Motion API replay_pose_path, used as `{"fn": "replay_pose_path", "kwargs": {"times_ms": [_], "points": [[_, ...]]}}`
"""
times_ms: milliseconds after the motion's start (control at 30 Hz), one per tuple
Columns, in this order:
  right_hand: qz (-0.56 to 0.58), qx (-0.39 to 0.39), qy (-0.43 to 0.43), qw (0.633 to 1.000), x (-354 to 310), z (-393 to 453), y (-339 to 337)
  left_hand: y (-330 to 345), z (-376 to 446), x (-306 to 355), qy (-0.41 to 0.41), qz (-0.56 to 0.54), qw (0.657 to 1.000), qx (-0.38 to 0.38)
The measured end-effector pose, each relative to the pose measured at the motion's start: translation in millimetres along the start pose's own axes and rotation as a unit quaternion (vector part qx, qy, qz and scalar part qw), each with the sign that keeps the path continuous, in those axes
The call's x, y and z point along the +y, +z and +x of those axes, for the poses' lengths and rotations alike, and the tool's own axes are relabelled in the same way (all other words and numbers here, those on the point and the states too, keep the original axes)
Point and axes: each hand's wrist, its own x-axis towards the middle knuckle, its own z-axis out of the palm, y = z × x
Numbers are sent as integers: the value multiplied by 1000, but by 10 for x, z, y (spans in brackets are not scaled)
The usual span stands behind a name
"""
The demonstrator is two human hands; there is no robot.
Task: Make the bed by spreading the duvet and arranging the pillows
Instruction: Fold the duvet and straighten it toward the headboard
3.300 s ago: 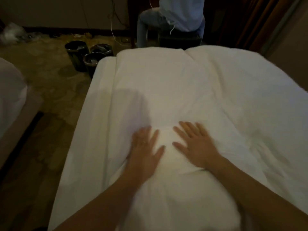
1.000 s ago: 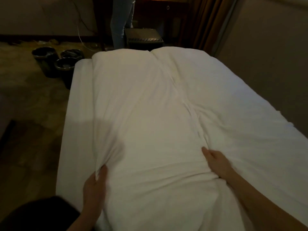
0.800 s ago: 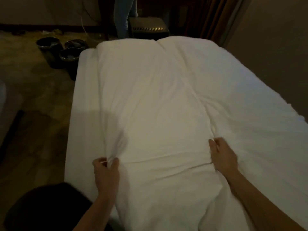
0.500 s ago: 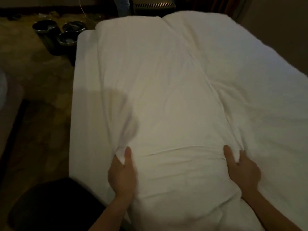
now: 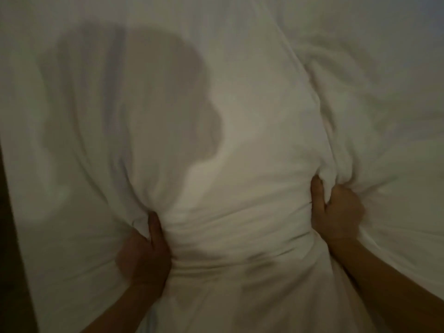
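Note:
A white duvet fills almost the whole head view, creased and bunched toward the bottom. My left hand grips a gathered fold of the duvet at the lower left, thumb up along the cloth. My right hand grips another bunch of the duvet at the lower right, fingers curled into the fabric. Wrinkles run across the cloth between the two hands. A head-shaped shadow lies on the duvet's upper left. No pillow shows.
A dark strip runs down the left edge, beside the bed's side. Nothing else of the room shows; the white bedding covers the rest of the frame.
The camera has dropped much closer to the bed, so floor and bins are out of view. Both hands now clench bunches of duvet more tightly than half a second ago.

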Motion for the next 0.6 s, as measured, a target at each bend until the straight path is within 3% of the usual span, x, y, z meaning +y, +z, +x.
{"fn": "replay_pose_path", "kwargs": {"times_ms": [100, 200, 333, 400, 467, 600], "points": [[-7, 17, 1, 1000, -23, -44, -17, -36, -27, -1, -3, -2, 1000, 4], [-2, -26, 41, 999, -88, -12, -107, -153, -67, 24, -31, -2, 1000, -3], [29, -121, 70, 990, -267, 8, -357, -488, -286, 86, -19, -148, 986, -71], [101, -207, 112, 967, -342, 51, -657, -703, -614, 37, -83, -237, 966, -56], [168, -247, 177, 938, -331, -10, -1114, -872, -1164, -70, -178, -326, 929, -6], [10, -350, 240, 905, -103, -615, -1683, -932, -2280, 69, -310, -421, 844, -116]]}}
